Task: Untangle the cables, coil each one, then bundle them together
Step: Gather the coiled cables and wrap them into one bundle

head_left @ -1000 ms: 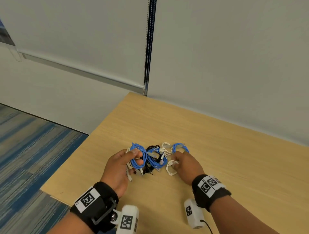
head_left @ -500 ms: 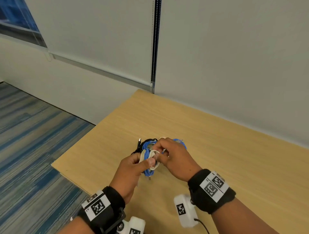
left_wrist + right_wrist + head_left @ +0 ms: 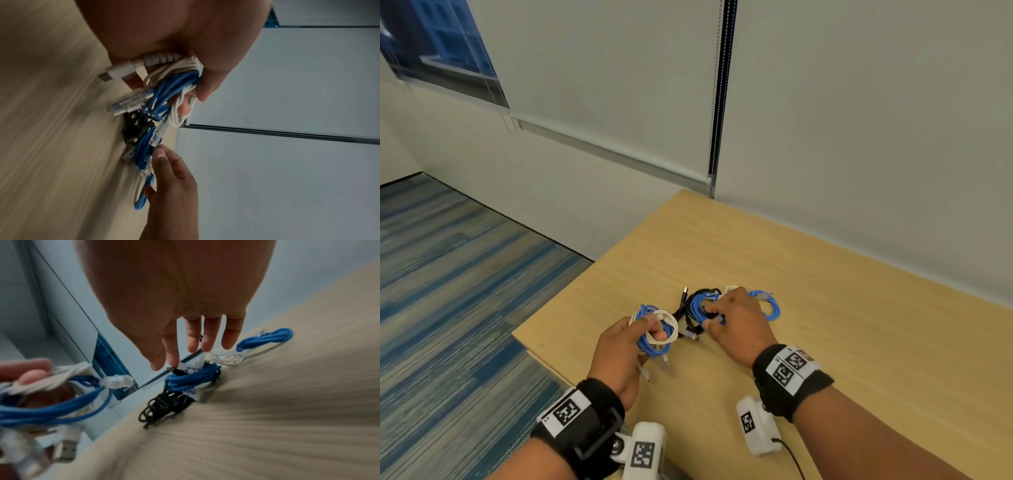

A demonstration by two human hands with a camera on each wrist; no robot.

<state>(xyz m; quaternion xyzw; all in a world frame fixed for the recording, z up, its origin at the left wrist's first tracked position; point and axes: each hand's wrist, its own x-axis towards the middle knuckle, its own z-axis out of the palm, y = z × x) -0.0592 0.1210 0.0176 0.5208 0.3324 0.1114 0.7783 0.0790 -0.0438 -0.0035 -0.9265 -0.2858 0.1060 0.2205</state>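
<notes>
Blue and white coils are gripped in the curled fingers of the left hand just above the wooden table, while the right hand, fingers straight and slightly apart, is lowered onto the black and blue coils lying beside it.

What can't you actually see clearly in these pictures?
- Head view: the right hand covers the white coil behind it.
- Left wrist view: the palm hides the left hand's grip on the blue and white coils.
- Right wrist view: motion blur smears the USB plug and the table.
</notes>
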